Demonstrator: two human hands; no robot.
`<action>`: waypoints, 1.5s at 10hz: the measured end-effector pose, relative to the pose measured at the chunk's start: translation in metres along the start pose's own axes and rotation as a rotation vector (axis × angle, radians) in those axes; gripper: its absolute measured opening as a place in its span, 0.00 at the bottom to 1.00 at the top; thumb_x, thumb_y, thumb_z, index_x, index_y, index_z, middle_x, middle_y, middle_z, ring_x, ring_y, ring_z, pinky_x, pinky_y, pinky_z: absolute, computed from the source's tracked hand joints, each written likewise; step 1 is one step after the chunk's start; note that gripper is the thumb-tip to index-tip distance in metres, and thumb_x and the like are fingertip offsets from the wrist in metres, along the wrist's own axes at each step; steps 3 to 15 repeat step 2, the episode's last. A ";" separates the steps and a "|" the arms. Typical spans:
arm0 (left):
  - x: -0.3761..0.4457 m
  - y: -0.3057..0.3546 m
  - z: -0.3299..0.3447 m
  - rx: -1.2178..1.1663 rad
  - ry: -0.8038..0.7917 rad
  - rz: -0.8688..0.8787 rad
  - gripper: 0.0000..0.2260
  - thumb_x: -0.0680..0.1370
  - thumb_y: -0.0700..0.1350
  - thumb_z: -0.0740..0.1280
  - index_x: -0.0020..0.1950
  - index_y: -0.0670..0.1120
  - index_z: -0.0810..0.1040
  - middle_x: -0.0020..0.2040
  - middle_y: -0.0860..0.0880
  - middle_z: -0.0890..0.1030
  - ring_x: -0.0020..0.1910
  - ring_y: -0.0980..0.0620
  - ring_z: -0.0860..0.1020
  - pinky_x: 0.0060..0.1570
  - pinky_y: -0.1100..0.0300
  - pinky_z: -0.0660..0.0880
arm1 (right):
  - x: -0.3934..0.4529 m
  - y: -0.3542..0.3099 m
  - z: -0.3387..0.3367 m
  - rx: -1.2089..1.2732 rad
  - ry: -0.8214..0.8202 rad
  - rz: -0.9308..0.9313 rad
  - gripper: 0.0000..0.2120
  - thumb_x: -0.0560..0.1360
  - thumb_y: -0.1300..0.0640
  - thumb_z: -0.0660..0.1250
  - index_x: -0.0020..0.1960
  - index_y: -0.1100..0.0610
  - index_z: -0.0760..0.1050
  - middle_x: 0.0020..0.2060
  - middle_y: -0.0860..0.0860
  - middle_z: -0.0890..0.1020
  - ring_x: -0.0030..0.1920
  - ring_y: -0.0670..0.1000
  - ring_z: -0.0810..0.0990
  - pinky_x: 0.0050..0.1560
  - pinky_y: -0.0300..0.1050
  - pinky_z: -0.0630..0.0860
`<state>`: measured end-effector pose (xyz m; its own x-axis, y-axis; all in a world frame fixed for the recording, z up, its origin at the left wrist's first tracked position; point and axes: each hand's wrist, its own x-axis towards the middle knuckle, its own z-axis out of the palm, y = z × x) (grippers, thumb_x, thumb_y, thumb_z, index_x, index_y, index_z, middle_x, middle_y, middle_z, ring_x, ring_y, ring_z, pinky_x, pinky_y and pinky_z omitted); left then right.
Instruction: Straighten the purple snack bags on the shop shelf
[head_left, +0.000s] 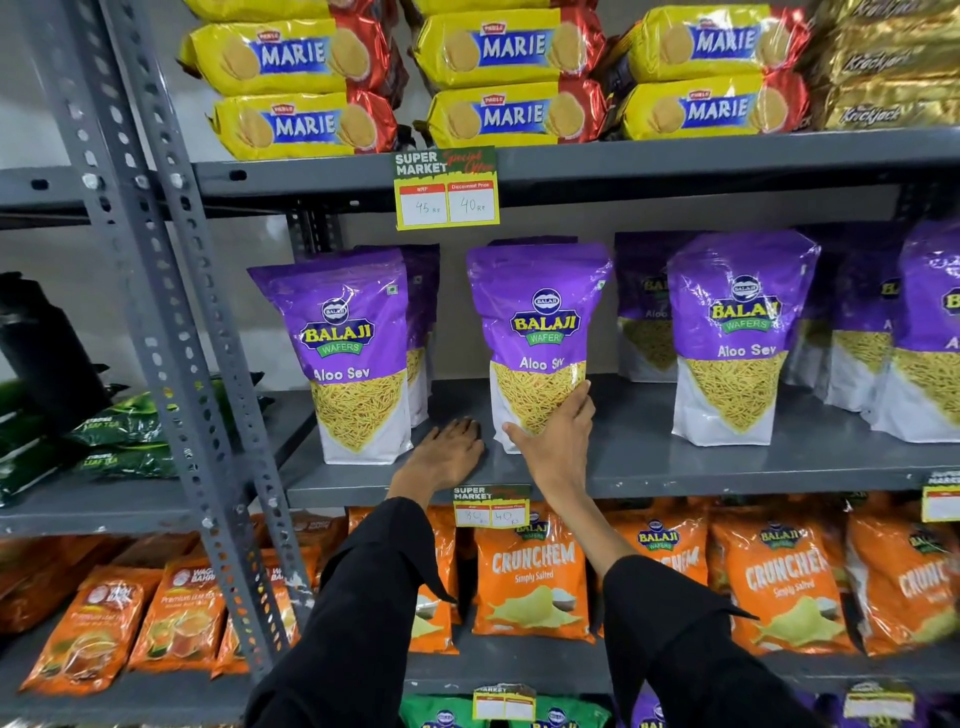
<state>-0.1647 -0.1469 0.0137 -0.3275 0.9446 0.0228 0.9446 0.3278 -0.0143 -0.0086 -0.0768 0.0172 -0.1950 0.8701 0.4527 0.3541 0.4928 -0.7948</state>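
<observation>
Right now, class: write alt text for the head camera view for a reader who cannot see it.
The right hand grips the base of a purple Aloo Sev bag standing on a grey shop shelf. The left hand rests flat beside it.

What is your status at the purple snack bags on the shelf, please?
Right hand gripping the middle purple bag low. Left hand flat on the shelf, empty. Bag upright. Nothing in the way.

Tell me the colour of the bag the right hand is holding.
Purple top, white base, on the Aloo Sev bag in the right hand; head view.
</observation>
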 end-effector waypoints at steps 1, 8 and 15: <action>0.000 0.001 0.000 -0.023 0.024 0.000 0.26 0.86 0.51 0.46 0.83 0.42 0.51 0.84 0.44 0.51 0.83 0.46 0.50 0.80 0.44 0.51 | 0.002 0.000 0.000 0.051 0.004 -0.014 0.63 0.65 0.45 0.82 0.82 0.61 0.42 0.77 0.60 0.59 0.76 0.61 0.65 0.72 0.58 0.71; -0.002 0.002 0.001 -0.142 0.097 -0.019 0.26 0.86 0.50 0.48 0.83 0.42 0.52 0.84 0.44 0.52 0.83 0.47 0.51 0.81 0.47 0.50 | -0.009 0.002 -0.004 0.124 0.021 -0.024 0.65 0.66 0.41 0.80 0.82 0.59 0.38 0.79 0.57 0.53 0.78 0.59 0.60 0.75 0.55 0.68; -0.002 0.002 0.001 -0.142 0.097 -0.019 0.26 0.86 0.50 0.48 0.83 0.42 0.52 0.84 0.44 0.52 0.83 0.47 0.51 0.81 0.47 0.50 | -0.009 0.002 -0.004 0.124 0.021 -0.024 0.65 0.66 0.41 0.80 0.82 0.59 0.38 0.79 0.57 0.53 0.78 0.59 0.60 0.75 0.55 0.68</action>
